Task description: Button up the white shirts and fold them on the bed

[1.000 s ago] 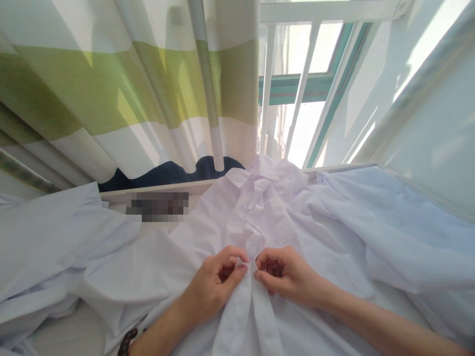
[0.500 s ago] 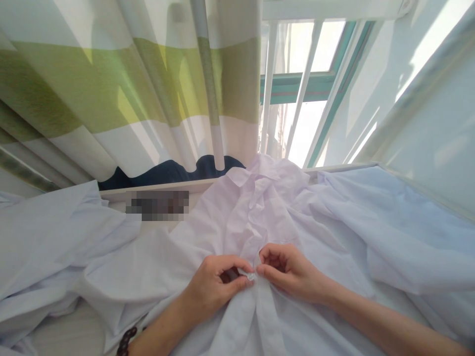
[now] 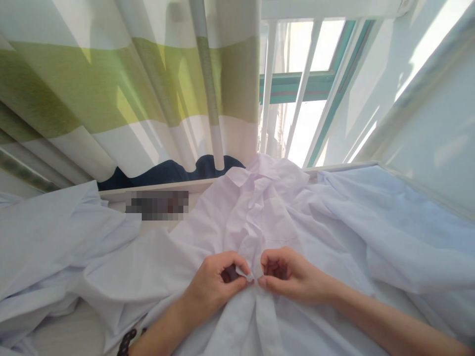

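Head view: white collared cloth shirt [image 3: 270, 210], both front edges pinched

Shirt lies front up, creased, on a pale flat surface [image 3: 67, 329]. Collar points away from the person, toward the white-barred window [image 3: 303, 89]; long axis runs near to far.

Left hand [image 3: 217, 282]: thumb and forefinger nearly together, gripping one front edge. Right hand [image 3: 295, 274]: thumb and curled forefinger closed on the opposite edge, just beside. Collar lies beyond the grip; lower fronts trail nearer.

Outward: dark beaded bracelet [image 3: 127, 342] at left wrist; green-and-white banded fabric curtain [image 3: 129, 89] beyond, to the left.
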Demonstrator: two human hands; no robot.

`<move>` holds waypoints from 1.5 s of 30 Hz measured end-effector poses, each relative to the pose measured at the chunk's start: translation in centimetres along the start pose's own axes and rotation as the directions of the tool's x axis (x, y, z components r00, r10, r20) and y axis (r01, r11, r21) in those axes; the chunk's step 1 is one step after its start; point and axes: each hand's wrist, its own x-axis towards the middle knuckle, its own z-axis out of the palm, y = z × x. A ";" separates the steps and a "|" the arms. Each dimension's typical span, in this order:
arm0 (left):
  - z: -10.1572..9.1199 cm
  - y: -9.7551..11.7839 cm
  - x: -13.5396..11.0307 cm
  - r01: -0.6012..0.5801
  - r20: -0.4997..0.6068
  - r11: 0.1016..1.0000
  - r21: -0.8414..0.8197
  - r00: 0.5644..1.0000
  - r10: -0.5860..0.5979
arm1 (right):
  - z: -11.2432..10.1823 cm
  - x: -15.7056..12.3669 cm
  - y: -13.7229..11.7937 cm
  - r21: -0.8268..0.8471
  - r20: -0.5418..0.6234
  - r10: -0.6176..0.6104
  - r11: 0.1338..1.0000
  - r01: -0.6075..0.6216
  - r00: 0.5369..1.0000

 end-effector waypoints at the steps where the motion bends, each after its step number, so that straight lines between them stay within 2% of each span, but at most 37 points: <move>1: 0.1 0.1 0.0 -0.017 -0.016 1.000 0.023 1.000 0.017 | 0.0 0.0 0.0 0.001 0.000 -0.008 1.000 0.008 1.000; 3: 0.3 0.2 -0.1 -0.056 -0.046 0.996 0.067 0.997 0.059 | 0.2 -0.1 0.0 -0.013 -0.019 -0.014 1.000 0.014 1.000; 6: 0.4 0.2 -0.2 -0.091 -0.058 0.992 0.084 0.994 0.096 | 0.8 0.0 0.2 -0.084 -0.109 -0.008 0.996 -0.002 0.994; 10: 0.1 0.0 -0.3 -0.114 -0.040 0.992 0.050 0.992 0.116 | 1.5 0.3 0.3 -0.114 -0.231 0.017 0.993 -0.044 0.973; 14: -0.3 0.0 -0.4 -0.162 0.005 0.987 -0.006 0.987 0.162 | 1.7 0.5 0.3 -0.128 -0.286 -0.006 0.991 -0.032 0.958; 21: 0.0 0.3 -0.3 -0.190 0.025 0.982 0.010 0.982 0.189 | 1.2 0.2 0.4 -0.153 -0.178 -0.011 0.988 -0.017 0.984; 29: 0.4 0.1 -0.2 -0.146 -0.012 0.984 0.105 0.989 0.148 | 1.1 0.2 0.4 -0.076 -0.186 0.013 0.997 -0.027 0.982; 37: 0.6 -0.1 -0.4 -0.093 -0.011 0.982 0.166 0.995 0.096 | 0.7 0.1 0.3 -0.002 -0.079 0.063 0.998 -0.064 0.995; 43: 0.8 -0.1 -0.5 -0.041 -0.056 0.982 0.185 0.997 0.052 | 0.6 0.1 0.7 -0.023 -0.065 0.067 0.997 -0.068 0.996; 45: 0.7 -0.1 -0.5 -0.055 -0.038 0.983 0.174 0.997 0.063 | 0.6 0.2 0.6 -0.032 -0.066 0.061 0.997 -0.063 0.996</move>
